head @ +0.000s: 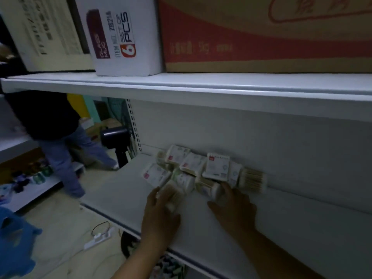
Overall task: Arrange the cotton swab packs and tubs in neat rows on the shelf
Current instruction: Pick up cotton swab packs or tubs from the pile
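A brown cardboard carton with a red band (261,37) and a white cardboard box printed "GLASS MUG, SET OF 6 PCS" (124,37) stood on the white metal upper shelf (181,85). Below it, the white metal lower shelf (291,228) carried the cotton swab packs and tubs (193,168), bunched in a loose, unaligned heap against the back panel, toward the shelf's left end. At far left, a second person in a dark top and blue jeans (60,141) stood in the aisle, near a black floor fan (115,137). The left hand (159,216) gripped a clear pack of wooden-stick swabs (174,195) at the front of the heap, thumb on one side and fingers curled over the other. The pack's long axis ran from the palm toward the back panel, angled slightly right; motion blur hid its label. The right hand (235,210) lay palm-down on the lower shelf, fingers extended and holding nothing, one fingertip touching a round tub (208,189) that lay on its side, axis roughly left to right. A white rectangular pack with a red tag (216,166) stood upright behind the tub. At the heap's right end, a clear end pack (252,180) lay with its sticks parallel to the back panel.
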### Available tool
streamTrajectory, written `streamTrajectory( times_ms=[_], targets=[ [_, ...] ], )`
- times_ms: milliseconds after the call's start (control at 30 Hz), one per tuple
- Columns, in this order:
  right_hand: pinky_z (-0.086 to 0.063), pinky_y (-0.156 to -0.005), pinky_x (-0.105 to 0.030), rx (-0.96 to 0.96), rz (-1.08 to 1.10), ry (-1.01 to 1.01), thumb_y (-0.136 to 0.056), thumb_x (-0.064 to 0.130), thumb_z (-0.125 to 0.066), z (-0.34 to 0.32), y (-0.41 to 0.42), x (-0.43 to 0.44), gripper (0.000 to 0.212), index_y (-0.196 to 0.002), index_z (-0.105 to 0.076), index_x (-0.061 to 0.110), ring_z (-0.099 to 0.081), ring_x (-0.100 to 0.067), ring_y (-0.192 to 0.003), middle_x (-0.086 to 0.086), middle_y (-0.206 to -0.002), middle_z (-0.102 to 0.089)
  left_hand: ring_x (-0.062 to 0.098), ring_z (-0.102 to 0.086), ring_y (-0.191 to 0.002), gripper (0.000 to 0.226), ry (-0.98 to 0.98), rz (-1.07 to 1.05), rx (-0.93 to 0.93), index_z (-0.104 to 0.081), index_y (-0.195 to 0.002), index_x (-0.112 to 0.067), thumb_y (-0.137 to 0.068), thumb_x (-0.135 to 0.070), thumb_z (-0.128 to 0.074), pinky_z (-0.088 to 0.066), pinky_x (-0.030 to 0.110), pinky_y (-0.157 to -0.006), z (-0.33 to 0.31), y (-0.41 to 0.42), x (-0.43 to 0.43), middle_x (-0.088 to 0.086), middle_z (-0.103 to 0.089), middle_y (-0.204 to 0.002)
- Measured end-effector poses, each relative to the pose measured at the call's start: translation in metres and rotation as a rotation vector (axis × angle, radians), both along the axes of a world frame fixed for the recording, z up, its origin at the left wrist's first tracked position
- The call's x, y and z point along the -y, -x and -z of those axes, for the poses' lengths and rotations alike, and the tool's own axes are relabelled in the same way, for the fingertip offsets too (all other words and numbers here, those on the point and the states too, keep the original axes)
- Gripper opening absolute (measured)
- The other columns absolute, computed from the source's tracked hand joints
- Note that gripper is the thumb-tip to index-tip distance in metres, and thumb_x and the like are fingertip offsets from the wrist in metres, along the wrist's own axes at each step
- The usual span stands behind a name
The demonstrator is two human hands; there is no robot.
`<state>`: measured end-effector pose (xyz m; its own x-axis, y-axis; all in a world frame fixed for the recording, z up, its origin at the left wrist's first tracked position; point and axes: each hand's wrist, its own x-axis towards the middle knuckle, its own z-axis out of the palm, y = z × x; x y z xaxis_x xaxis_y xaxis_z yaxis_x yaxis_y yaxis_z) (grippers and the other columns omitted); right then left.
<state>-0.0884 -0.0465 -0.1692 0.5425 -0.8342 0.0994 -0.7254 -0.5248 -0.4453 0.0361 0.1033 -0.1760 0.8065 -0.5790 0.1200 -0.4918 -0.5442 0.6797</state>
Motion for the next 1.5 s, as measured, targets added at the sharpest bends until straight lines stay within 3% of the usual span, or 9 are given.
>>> streamTrajectory(
  times_ms=[200,333,500,667,800,867,1033,1267,1500],
  targets=[
    [-0.032,-0.099,-0.039,-0.018,0.037,0.072,-0.080,0.064,-0.052,0.006,-0.005,0.001,0.067,-0.139,-0.030,0.041,-0.037,-0.022,-0.127,0.006,-0.139,-0.042,0.018,-0.051,-0.113,0.054,0.052,-0.007,-0.081,-0.041,-0.134,-0.035,-0.087,-0.016,-0.060,-0.035,0.024,-0.075,-0.003,0.003,0.000,-0.008,-0.030,-0.143],
    [-0.041,-0.095,-0.038,0.176,0.004,0.052,-0.074,0.047,-0.071,0.008,0.005,-0.003,0.066,-0.133,-0.048,0.027,-0.050,-0.025,-0.118,0.001,-0.129,-0.056,0.022,-0.052,-0.113,0.051,0.121,0.023,-0.122,-0.046,-0.129,-0.030,-0.083,-0.016,-0.064,-0.041,0.028,-0.080,-0.007,0.005,-0.006,-0.004,-0.041,-0.136],
    [-0.048,-0.078,-0.022,0.415,-0.038,-0.346,-0.075,0.030,-0.077,-0.003,0.047,-0.009,0.048,-0.117,-0.056,0.024,-0.059,-0.011,-0.102,0.007,-0.114,-0.060,0.023,-0.050,-0.087,0.045,0.171,0.043,-0.295,-0.037,-0.111,-0.027,-0.081,-0.021,-0.069,-0.044,0.034,-0.074,-0.025,0.017,-0.010,0.000,-0.048,-0.105],
    [-0.043,-0.066,-0.025,0.718,0.065,-0.547,-0.065,0.032,-0.073,-0.040,0.116,-0.004,0.022,-0.084,-0.065,0.025,-0.060,-0.016,-0.080,0.004,-0.083,-0.064,0.024,-0.049,-0.111,0.053,0.199,0.217,-0.402,-0.042,-0.129,-0.024,-0.083,-0.022,-0.069,-0.038,0.031,-0.081,-0.050,0.068,0.004,0.004,-0.047,-0.132],
    [-0.050,-0.074,-0.028,0.901,0.009,-0.715,-0.071,0.022,-0.067,-0.087,0.214,0.000,0.035,-0.105,-0.063,0.025,-0.062,-0.020,-0.087,-0.005,-0.096,-0.065,0.017,-0.055,-0.099,0.043,0.334,0.412,-0.608,-0.046,-0.125,-0.030,-0.089,-0.012,-0.062,-0.047,0.038,-0.081,-0.072,0.146,0.031,-0.006,-0.052,-0.118],
    [-0.052,-0.066,-0.025,0.909,0.013,-0.672,-0.086,0.015,-0.062,-0.107,0.274,0.003,0.030,-0.113,-0.054,0.025,-0.062,-0.019,-0.082,-0.004,-0.095,-0.063,0.018,-0.057,-0.091,0.034,0.353,0.488,-0.584,-0.048,-0.116,-0.033,-0.089,-0.016,-0.061,-0.047,0.034,-0.070,-0.080,0.200,0.047,-0.002,-0.056,-0.112],
    [-0.045,-0.049,-0.017,0.964,0.103,-0.501,-0.090,0.017,-0.058,-0.127,0.418,0.005,0.005,-0.086,-0.055,0.015,-0.059,-0.011,-0.061,0.000,-0.072,-0.061,0.019,-0.065,-0.080,0.044,0.489,0.615,-0.591,-0.058,-0.094,-0.023,-0.055,-0.038,-0.072,-0.052,0.028,-0.060,-0.102,0.349,0.079,-0.002,-0.069,-0.085],
    [-0.051,-0.057,-0.024,1.105,0.231,-0.422,-0.083,0.022,-0.061,-0.128,0.581,-0.002,0.009,-0.084,-0.063,0.013,-0.063,-0.010,-0.062,-0.001,-0.074,-0.066,0.015,-0.069,-0.081,0.039,0.453,0.918,-0.748,-0.059,-0.101,-0.019,-0.068,-0.039,-0.065,-0.055,0.025,-0.060,-0.108,0.513,0.119,0.005,-0.070,-0.096],
    [-0.050,-0.057,-0.023,1.136,0.396,-0.326,-0.071,0.033,-0.064,-0.124,0.698,0.027,0.024,-0.088,-0.067,0.015,-0.062,-0.017,-0.070,-0.007,-0.078,-0.065,0.009,-0.071,-0.071,0.038,0.463,1.054,-0.832,-0.062,-0.099,-0.013,-0.070,-0.039,-0.061,-0.053,0.019,-0.056,-0.114,0.639,0.182,0.000,-0.074,-0.080]
  ],
)
